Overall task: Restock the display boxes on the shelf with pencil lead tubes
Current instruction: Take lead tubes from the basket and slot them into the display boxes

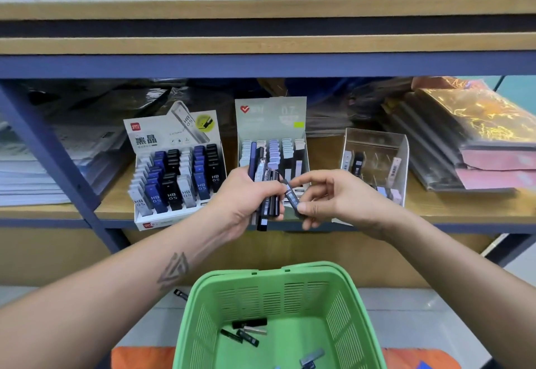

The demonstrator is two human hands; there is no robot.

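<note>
1. My left hand (249,194) grips a bundle of slim dark plastic lead tubes (268,194), near the middle green display box (272,136).
2. My right hand (327,194) pinches one dark tube (291,196).
3. I judge them light, stiff, slick: pinch mid-body.
4. More lie in the green plastic basket (278,310), near.

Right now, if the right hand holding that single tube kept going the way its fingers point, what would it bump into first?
Probably the bundle of tubes gripped in the left hand: the right hand points left, its tube nearly touching them, though depth is unclear.

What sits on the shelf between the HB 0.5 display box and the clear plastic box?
In the head view, a pale green display box of lead tubes stands between them, partly hidden by the left hand.
</note>
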